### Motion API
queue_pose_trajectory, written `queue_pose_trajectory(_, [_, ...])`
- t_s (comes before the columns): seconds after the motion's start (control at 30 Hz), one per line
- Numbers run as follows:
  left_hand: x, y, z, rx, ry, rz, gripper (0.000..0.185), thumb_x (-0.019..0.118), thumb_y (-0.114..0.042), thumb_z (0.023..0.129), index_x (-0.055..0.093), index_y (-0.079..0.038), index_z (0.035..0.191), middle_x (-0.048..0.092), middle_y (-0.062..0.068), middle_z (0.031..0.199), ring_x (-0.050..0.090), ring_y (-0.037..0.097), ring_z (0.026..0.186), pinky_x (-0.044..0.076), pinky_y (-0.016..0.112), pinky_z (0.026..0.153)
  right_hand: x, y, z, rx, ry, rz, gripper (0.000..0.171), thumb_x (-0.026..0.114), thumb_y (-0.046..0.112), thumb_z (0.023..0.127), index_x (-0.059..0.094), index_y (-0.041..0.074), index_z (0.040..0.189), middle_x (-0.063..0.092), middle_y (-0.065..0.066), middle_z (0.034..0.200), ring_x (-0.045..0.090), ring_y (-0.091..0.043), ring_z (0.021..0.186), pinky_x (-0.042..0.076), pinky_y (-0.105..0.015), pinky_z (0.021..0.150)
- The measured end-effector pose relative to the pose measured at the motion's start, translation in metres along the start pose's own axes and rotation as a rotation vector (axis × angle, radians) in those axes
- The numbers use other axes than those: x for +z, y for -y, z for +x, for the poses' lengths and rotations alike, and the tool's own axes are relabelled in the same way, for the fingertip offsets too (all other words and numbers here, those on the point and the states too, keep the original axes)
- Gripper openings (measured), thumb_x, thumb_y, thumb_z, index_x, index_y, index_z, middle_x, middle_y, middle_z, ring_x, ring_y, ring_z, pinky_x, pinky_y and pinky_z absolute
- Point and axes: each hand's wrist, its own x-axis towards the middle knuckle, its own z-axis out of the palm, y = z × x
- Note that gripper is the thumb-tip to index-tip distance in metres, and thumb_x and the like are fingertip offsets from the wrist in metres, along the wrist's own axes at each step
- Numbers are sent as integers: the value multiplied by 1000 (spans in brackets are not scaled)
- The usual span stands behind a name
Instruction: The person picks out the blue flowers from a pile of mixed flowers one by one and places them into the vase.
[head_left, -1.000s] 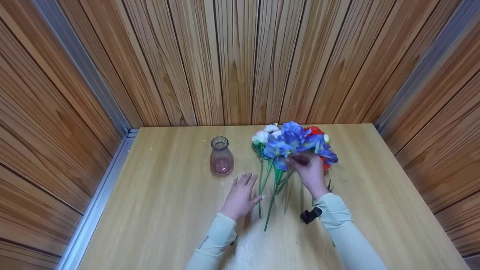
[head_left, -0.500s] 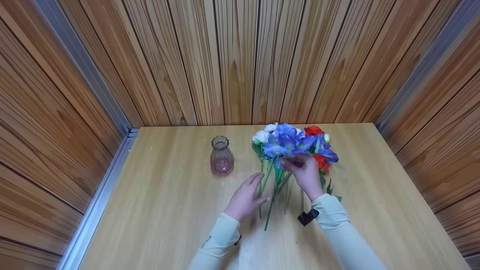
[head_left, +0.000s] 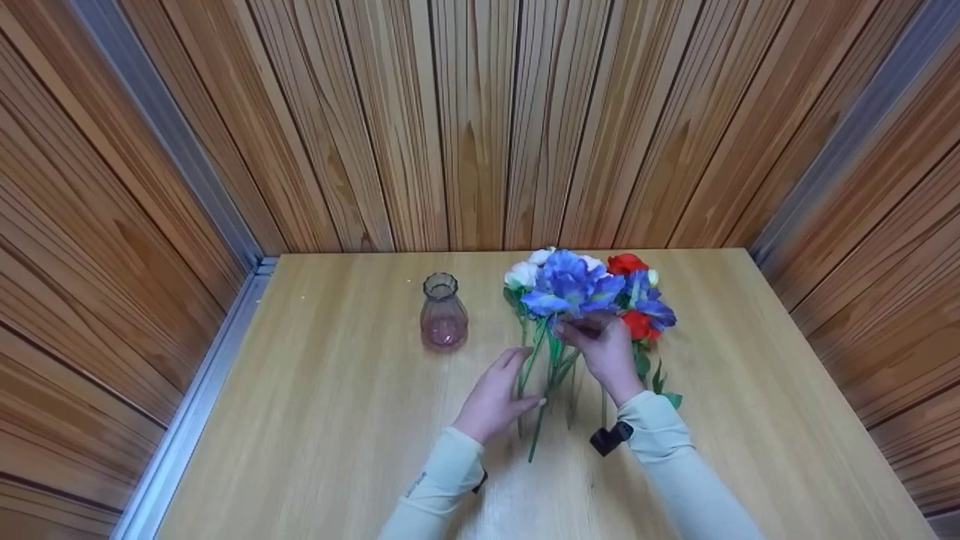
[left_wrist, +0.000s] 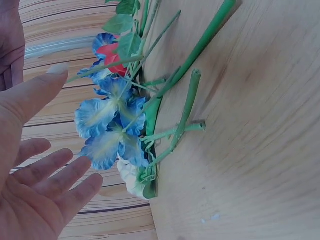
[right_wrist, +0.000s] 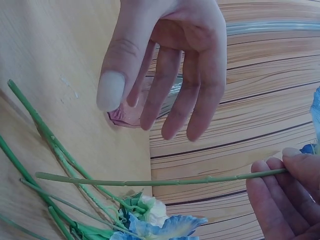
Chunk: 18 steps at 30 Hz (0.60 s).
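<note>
My right hand pinches the green stem of a blue artificial iris between thumb and fingertips, just below the bloom. In the right wrist view the stem's free end points left, raised over the other stems. My left hand is beside the lower stems with its fingers spread, holding nothing; in the left wrist view its thumb and fingers stand apart. White flowers, more blue irises and red flowers lie bunched on the table, stems toward me.
A smoky-pink glass vase stands upright left of the flowers, with nothing in it. Wood-patterned panels enclose the wooden table at the back and both sides. A metal rail runs along its left edge.
My right hand has drawn leftward and slightly toward me with the blue iris, uncovering more of the red flowers. My left hand has shifted a little right, toward the stems.
</note>
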Motion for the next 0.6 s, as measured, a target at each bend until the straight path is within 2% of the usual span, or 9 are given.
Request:
queue_pose_trajectory(0.17, [3, 1, 1, 15, -11, -7, 72, 79, -18, 79, 44, -7, 140, 47, 6, 138, 47, 20, 125, 38, 31, 104, 2, -5, 0, -6, 3, 6, 20, 70, 0, 85, 67, -11, 101, 69, -21, 93, 67, -31, 85, 56, -33, 75])
queue_pose_trajectory(0.3, [5, -1, 2, 26, -15, -5, 70, 79, -19, 79, 45, -7, 139, 49, 6, 136, 49, 20, 123, 39, 30, 103, 3, 0, -2, -20, 8, 15, 17, 70, -2, 84, 68, -10, 99, 68, -24, 93, 66, -35, 85, 56, -35, 75])
queue_pose_trajectory(0.43, [6, -2, 2, 6, -12, -10, 69, 79, -21, 80, 46, -8, 139, 49, 6, 135, 49, 20, 123, 39, 31, 103, 4, 3, -4, -17, 19, 6, 14, 70, -2, 84, 69, -6, 97, 68, -24, 93, 66, -36, 86, 56, -34, 76])
queue_pose_trajectory(0.6, [6, -5, 3, -12, -18, -22, 66, 77, -25, 82, 47, -7, 138, 50, 5, 134, 49, 20, 122, 40, 32, 102, 5, 2, -4, -24, 28, -2, 19, 71, -1, 84, 67, -11, 99, 68, -22, 92, 67, -33, 85, 56, -32, 76])
